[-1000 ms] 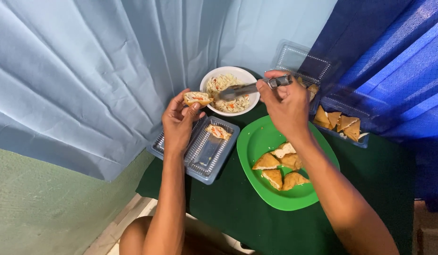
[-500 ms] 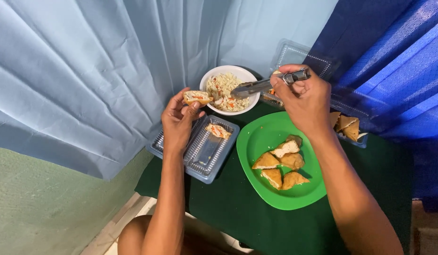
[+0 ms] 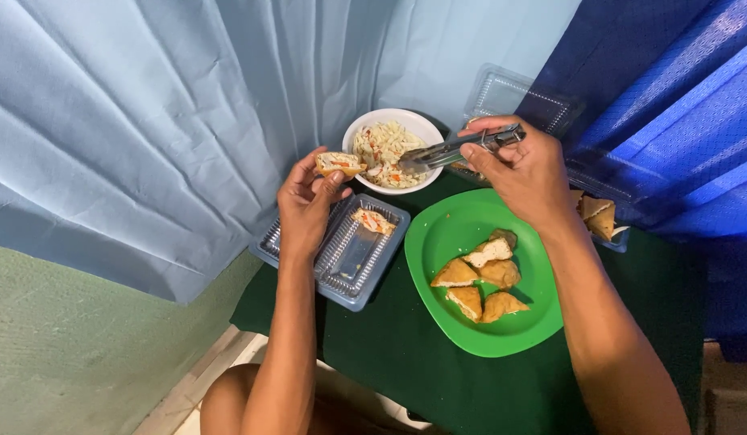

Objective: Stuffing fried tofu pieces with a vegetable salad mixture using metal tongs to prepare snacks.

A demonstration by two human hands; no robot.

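L hand (image 3: 305, 205) grips a split fried tofu piece (image 3: 339, 164) between thumb and fingertips, cut side up, some filling already showing. It is held above the far-left corner of the clear plastic tray (image 3: 341, 262), just left of the white bowl (image 3: 353, 137).

R hand (image 3: 522, 173) is clenched round the handle end of metal tongs (image 3: 458, 147). Long axis of tongs runs approx. right-to-left; tips sit in the shredded veg filling (image 3: 385, 153) inside the bowl. Can't tell whether tips pinch any filling.

Key relation: tofu piece lies left of tong tips, near, along the tongs' own axis. L hand is nearer to it.

Ref. items: one filled piece (image 3: 372, 220) lies in the tray; green plate (image 3: 470, 330) carries several unfilled tofu pieces (image 3: 478, 278).
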